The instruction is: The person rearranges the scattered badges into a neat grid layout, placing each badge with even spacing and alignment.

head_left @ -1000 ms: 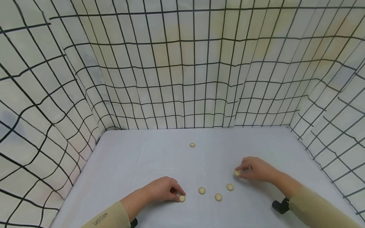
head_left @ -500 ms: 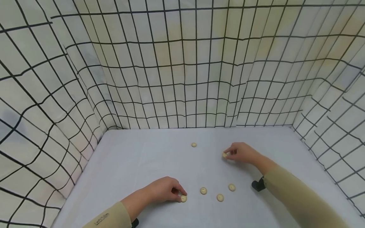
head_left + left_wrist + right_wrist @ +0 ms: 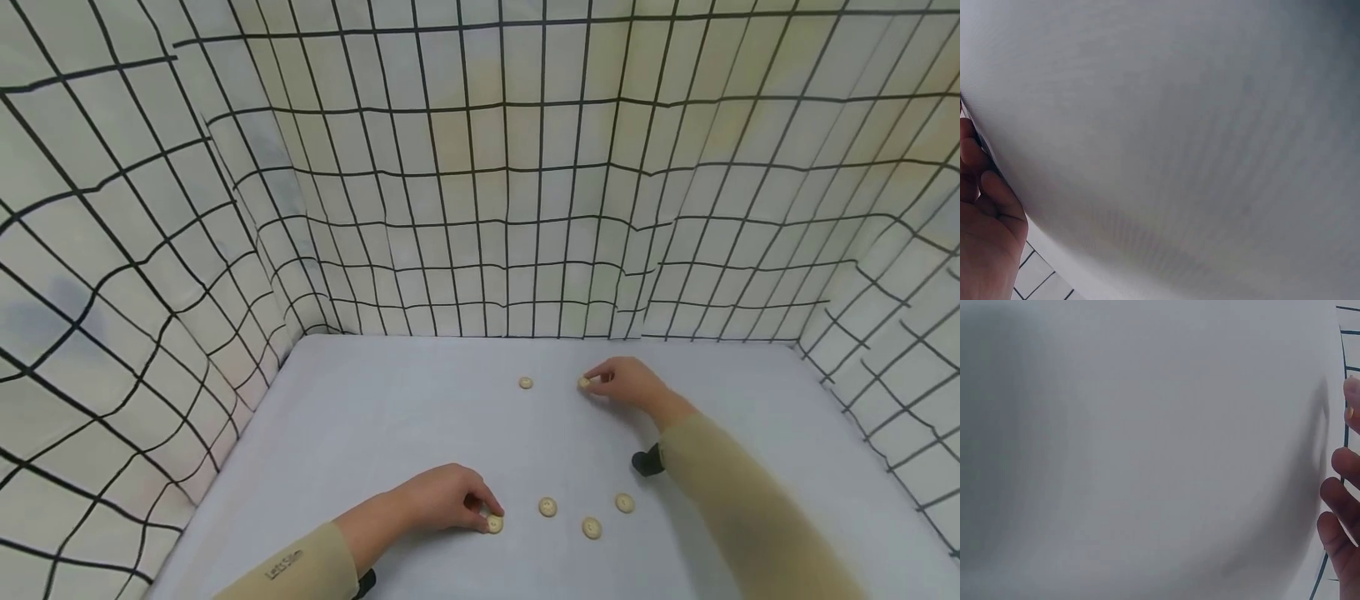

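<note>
At the front of the white table my left hand (image 3: pixel 450 498) pinches a round cream button (image 3: pixel 495 523) between thumb and forefinger, right at the tabletop. Farther back and to the right, my right hand (image 3: pixel 628 383) pinches a second cream button (image 3: pixel 584 383) by its edge. A lone button (image 3: pixel 526 382) lies a short way left of it. In the left wrist view the left hand (image 3: pixel 991 231) shows at the left edge with its fingers curled; its button is hidden there. A sliver of button (image 3: pixel 1350 412) shows at the right hand's fingertips in the right wrist view.
Several loose buttons lie between the arms: one button (image 3: pixel 548 507) right of the left hand, another button (image 3: pixel 592 527) nearer the front, and a third button (image 3: pixel 625 502) beside the right forearm. Walls with a black grid (image 3: pixel 480 242) enclose the white table (image 3: pixel 390 400).
My right hand has carried its button away from me and leftward, to near the lone button at the back. My left hand keeps its pinch in place; the head view has shifted slightly.
</note>
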`<state>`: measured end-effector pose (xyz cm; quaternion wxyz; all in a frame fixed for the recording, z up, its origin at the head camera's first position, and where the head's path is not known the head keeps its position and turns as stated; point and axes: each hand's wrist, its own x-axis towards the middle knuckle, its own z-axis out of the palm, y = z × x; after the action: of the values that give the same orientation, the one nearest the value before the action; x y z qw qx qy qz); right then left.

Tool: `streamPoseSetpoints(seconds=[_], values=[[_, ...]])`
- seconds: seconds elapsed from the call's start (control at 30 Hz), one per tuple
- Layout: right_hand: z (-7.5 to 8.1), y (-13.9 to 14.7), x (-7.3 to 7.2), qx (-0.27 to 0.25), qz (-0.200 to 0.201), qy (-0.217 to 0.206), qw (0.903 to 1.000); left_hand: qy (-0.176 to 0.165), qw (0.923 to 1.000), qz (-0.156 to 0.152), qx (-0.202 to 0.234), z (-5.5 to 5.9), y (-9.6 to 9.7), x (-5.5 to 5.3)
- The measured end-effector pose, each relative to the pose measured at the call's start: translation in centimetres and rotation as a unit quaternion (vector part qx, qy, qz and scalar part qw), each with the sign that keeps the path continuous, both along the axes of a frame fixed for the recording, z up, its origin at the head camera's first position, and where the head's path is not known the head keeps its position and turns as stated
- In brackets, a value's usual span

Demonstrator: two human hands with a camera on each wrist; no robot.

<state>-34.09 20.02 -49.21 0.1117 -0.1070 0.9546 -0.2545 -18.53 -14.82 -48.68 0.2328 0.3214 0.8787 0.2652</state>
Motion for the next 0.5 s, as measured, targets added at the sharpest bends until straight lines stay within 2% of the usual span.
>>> streamPoseSetpoints(seconds=[0.5], values=[[0.0, -3.0, -0.3, 0.039, -0.004, 0.027, 0.9989, -0.005, 1.0000, -0.003, 0.006, -0.4, -0.1, -0.3]])
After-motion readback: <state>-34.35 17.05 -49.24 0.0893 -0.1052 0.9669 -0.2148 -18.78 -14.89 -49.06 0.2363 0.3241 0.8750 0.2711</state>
